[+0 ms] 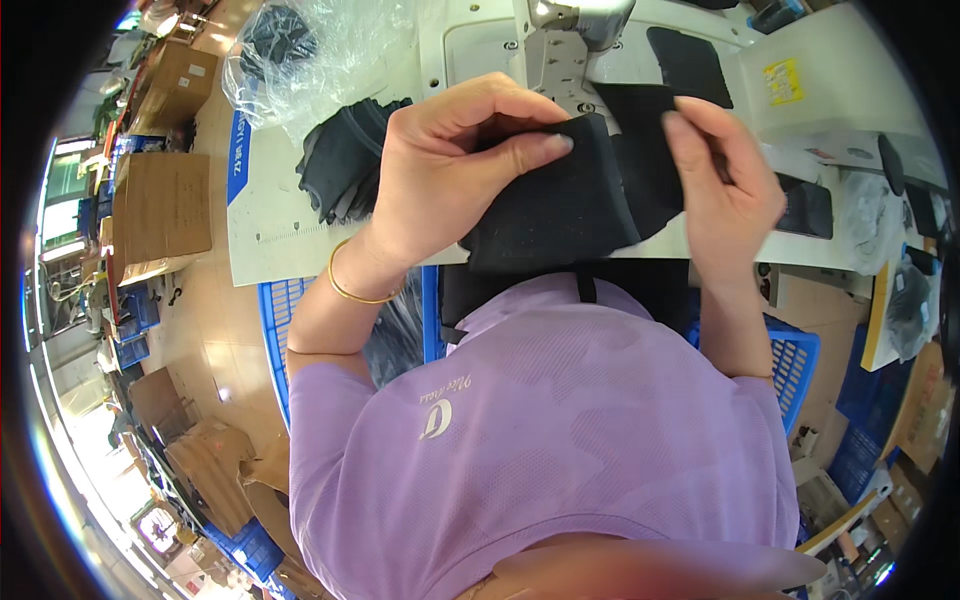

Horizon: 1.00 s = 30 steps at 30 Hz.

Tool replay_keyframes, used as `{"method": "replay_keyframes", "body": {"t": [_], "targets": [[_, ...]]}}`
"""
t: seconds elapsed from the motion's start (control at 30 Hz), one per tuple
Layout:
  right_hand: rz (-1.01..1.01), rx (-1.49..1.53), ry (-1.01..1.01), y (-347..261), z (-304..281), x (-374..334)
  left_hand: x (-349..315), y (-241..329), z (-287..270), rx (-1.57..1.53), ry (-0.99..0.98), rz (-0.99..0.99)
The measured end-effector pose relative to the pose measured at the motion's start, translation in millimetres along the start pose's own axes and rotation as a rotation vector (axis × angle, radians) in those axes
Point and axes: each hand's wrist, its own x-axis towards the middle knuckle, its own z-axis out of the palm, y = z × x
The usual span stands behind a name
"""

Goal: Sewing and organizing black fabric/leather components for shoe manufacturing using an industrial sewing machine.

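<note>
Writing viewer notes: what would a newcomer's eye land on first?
The lilac shirt, filling the lower middle. Above it, the left hand and right hand hold black cloth at the white table. Crumpled clear plastic glints at upper left.

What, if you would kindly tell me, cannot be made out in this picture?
All in the head view:
Far side of the black fabric: turned away, behind its own near face.
Most of the inside of the right-hand blue basket: hidden by the right arm and purple shirt.
Top of the metal machine part: cut off by the upper edge.
Exact shape of the dark bundle: obscured by wrinkled clear plastic.
</note>
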Motion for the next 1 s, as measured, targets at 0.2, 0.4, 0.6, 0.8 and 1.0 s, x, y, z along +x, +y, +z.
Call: {"method": "replay_keyframes", "body": {"t": [0.2,0.4,0.6,0.8,1.0], "targets": [[0.073,-0.017,0.010,9,8,5,-1,-27,-3,0.332,-0.219,-0.148],[-0.015,-0.203,0.041,28,-4,0,-22,-84,9,0.896,-0.076,0.517],[-0.106,-0.287,0.092,21,-13,6,-23,-39,0,0.310,0.038,0.076],[-0.017,0.015,-0.039,-3,12,8,10,20,-1,0.173,-0.015,0.091],[0.030,0.278,-0.216,-13,19,5,28,28,4,0.186,0.026,-0.023]]}}
